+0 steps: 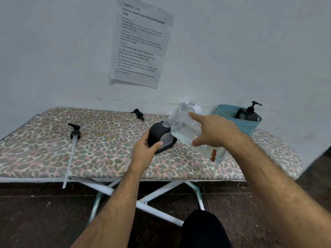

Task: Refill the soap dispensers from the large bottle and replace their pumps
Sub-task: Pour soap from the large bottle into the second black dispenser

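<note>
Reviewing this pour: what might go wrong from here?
Spill: the large clear bottle, tipped by the right hand, meets only the narrow neck of the black dispenser, so soap may run onto the patterned board cover.
Tipping: the dispenser leans, steadied only by the left hand.
The long-tubed pump overhangs the board's front edge and may fall.

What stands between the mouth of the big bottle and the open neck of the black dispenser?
Nothing visible. The bottle, tilted in the right hand, has its mouth right at the neck of the dispenser, which the left hand steadies.
</note>
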Demonstrator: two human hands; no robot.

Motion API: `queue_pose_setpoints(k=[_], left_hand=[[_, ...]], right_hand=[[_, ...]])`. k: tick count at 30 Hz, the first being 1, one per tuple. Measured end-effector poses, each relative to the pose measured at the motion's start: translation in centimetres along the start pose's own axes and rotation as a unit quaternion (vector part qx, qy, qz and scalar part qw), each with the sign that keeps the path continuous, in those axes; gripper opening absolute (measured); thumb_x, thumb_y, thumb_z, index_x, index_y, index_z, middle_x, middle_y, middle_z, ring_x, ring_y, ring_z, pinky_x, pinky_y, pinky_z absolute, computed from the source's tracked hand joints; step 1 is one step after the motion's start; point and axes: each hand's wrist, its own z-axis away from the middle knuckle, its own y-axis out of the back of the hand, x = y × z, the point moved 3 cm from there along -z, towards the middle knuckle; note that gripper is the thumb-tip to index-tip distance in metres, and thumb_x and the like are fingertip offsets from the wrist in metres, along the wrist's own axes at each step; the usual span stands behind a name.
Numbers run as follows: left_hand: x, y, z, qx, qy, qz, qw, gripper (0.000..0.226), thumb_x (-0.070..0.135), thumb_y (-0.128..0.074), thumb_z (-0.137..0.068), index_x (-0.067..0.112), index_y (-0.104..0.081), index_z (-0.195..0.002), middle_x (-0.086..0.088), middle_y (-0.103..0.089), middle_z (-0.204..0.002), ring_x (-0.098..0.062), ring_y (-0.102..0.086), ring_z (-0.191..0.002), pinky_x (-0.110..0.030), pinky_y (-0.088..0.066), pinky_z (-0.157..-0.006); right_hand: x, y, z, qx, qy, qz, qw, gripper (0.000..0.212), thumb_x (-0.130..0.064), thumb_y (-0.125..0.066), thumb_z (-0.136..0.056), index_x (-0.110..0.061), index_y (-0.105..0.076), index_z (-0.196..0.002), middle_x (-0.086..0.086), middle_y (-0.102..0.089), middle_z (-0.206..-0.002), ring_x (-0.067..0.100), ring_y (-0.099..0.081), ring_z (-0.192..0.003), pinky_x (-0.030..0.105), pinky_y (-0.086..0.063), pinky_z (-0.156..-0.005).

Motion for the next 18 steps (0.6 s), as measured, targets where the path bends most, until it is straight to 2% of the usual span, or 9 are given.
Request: queue_pose_setpoints(k=[3,6,9,13,18], left_hand=[[-0.07,0.01,-0.01,-0.001,0.002,-0.001,1.0,0.06,0.013,-0.072,-0.087,0.029,-0.049,-0.14,0.02,-0.062,-0.114,0.005,-0.059,-0.106,-0.011,-0.051,-0.084],[-0.1,0.05,-0.01,0.0,0.0,-0.001,1.0,0.06,0.013,-0.072,-0.087,0.03,-0.05,-0.14,0.018,-0.063,-0.115,0.003,-0.06,-0.107,-0.013,-0.051,-0.086],[0.13,0.02,0.09,-0.001,-0.002,0.001,1.0,0.058,0.012,-0.071,-0.088,0.033,-0.05,-0.136,0.022,-0.061,-0.111,0.01,-0.06,-0.101,-0.009,-0.051,-0.081],[0.34,-0.03,0.31,-0.004,-0.005,-0.001,1.0,0.054,0.009,-0.069,-0.089,0.042,-0.047,-0.125,0.028,-0.058,-0.107,0.021,-0.058,-0.092,-0.004,-0.047,-0.074],[0.28,-0.01,0.29,-0.005,-0.005,0.002,1.0,0.054,0.009,-0.07,-0.089,0.041,-0.048,-0.126,0.027,-0.06,-0.107,0.019,-0.059,-0.093,-0.005,-0.048,-0.074]], right_hand=[[0.06,0.01,0.03,-0.004,-0.003,-0.002,1.0,0.095,-0.05,-0.074,-0.077,-0.044,-0.017,-0.152,-0.013,-0.049,-0.08,0.013,-0.058,-0.082,0.035,-0.058,-0.07],[0.03,0.03,0.03,-0.003,-0.003,-0.003,1.0,0.095,-0.049,-0.074,-0.077,-0.044,-0.017,-0.152,-0.015,-0.044,-0.073,0.013,-0.057,-0.081,0.035,-0.057,-0.069],[0.02,0.08,0.0,-0.002,-0.004,-0.004,1.0,0.095,-0.049,-0.074,-0.077,-0.044,-0.017,-0.152,-0.015,-0.043,-0.07,0.013,-0.057,-0.08,0.034,-0.057,-0.069],[0.12,0.05,0.01,-0.001,-0.007,-0.008,1.0,0.096,-0.049,-0.075,-0.076,-0.044,-0.017,-0.153,-0.012,-0.052,-0.087,0.013,-0.057,-0.084,0.036,-0.057,-0.072],[0.19,0.03,0.04,-0.002,-0.01,-0.01,1.0,0.096,-0.049,-0.075,-0.077,-0.044,-0.016,-0.153,-0.01,-0.059,-0.096,0.013,-0.056,-0.085,0.035,-0.056,-0.073]])
